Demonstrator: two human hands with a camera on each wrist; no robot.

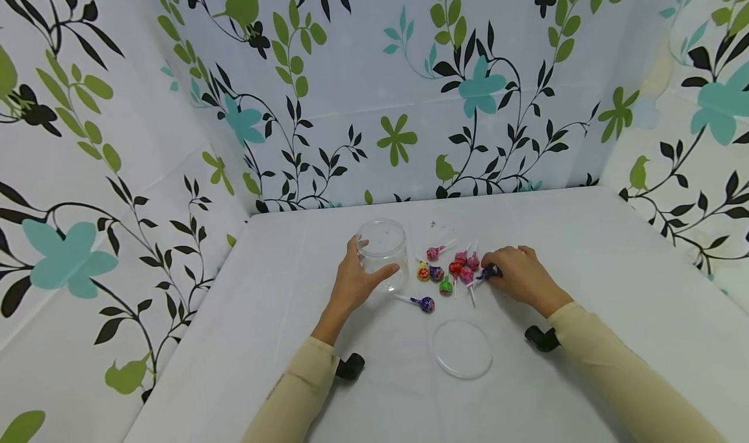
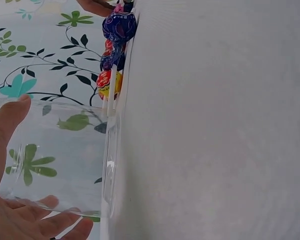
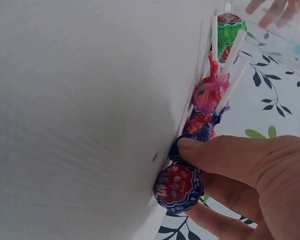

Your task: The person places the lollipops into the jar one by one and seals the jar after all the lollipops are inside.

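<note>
My left hand [image 1: 352, 279] grips a clear jar [image 1: 383, 240], thumb on the near side and fingers round the left. In the left wrist view the jar [image 2: 65, 155] stands upright on the table between thumb and fingers. My right hand [image 1: 523, 280] pinches a dark blue lollipop [image 1: 490, 272] by its wrapper; its round head [image 3: 178, 188] shows below the thumb in the right wrist view. Beside that hand lies a cluster of pink and red lollipops [image 1: 466, 274]. A green lollipop [image 1: 446, 288] and a yellow lollipop [image 1: 423, 272] are nearer the jar.
A clear round lid [image 1: 462, 350] lies flat in front of the lollipops. One purple-blue lollipop [image 1: 428, 305] rests apart, its stick pointing toward the jar. White cloth covers the table [image 1: 281, 300]; a leaf-patterned curtain [image 1: 351, 105] hangs behind it.
</note>
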